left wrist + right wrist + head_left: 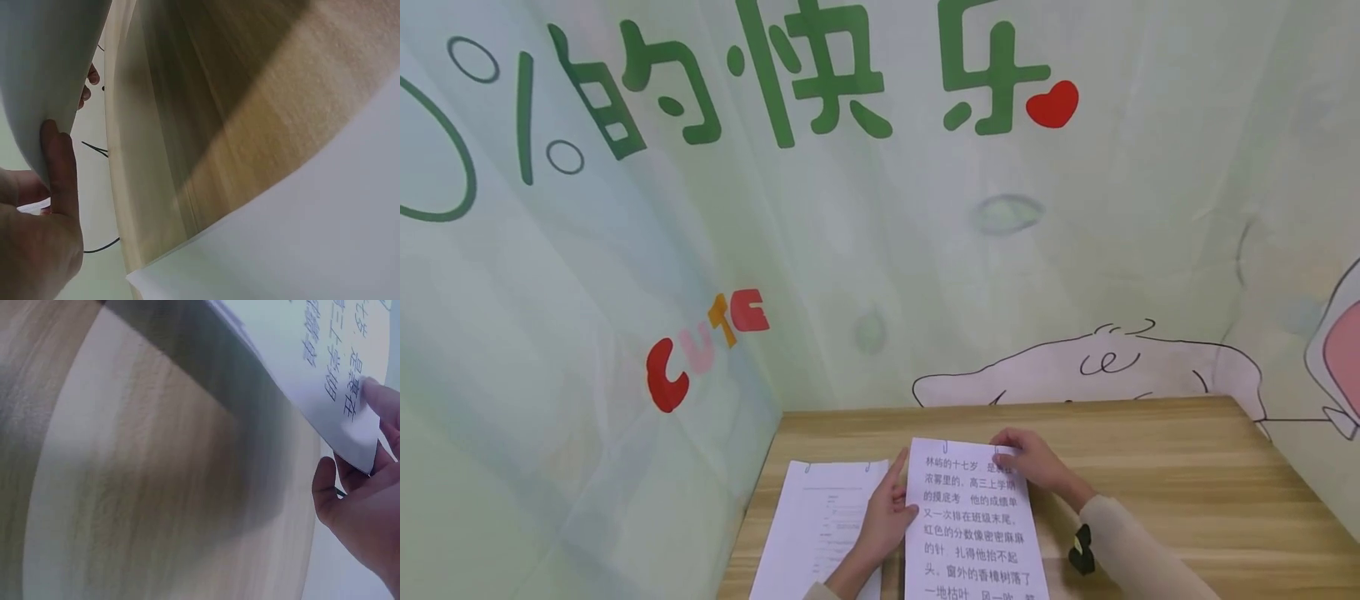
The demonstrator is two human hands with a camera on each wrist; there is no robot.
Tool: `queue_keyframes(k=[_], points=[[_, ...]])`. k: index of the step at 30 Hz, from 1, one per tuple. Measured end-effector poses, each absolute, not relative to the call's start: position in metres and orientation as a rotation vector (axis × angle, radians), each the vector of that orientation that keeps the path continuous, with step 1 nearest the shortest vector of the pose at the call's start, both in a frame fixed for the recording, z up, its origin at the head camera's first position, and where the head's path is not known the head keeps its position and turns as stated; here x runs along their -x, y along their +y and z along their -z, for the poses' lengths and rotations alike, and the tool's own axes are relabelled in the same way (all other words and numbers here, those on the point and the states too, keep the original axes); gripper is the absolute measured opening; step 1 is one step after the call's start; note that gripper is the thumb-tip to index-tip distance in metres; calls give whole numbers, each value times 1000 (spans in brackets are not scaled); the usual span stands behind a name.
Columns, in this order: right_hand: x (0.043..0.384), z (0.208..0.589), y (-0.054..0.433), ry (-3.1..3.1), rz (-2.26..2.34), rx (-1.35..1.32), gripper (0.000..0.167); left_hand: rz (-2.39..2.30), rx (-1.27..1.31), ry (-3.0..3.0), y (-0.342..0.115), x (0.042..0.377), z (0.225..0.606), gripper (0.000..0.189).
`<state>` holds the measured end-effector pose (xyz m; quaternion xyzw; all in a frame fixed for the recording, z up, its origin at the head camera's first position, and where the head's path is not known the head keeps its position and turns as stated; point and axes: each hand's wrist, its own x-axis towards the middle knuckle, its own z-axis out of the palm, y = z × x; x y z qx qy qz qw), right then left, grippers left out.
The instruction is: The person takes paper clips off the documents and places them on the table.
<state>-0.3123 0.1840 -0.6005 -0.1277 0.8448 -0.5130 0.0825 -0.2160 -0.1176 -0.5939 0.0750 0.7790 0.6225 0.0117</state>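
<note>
printed pages (972, 533) in both hands (883, 518)

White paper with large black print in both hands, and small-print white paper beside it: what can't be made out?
- Head view: lower end of the white paper with large black print, cut off by the bottom edge.
- All views: its sheet count, too small or blurred.
- Head view: text on the small-print white paper, too small; right side partly behind the left hand.
</note>
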Motion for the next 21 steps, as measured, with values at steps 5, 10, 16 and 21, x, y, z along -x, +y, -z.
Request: queue_keyframes(k=[5,10,16,21], points=[[312,593,188,2464,1551,413,16,-1947,-233,2418,-120,214,593,100],[316,585,192,2383,1557,526,15,-2014,-277,2360,-123,214,594,100],[319,574,193,2359,1523,612,16,-2041,-325,2336,-126,212,595,98],[321,570,191,2386,1496,596,17,-2032,-306,2347,-128,212,594,98]])
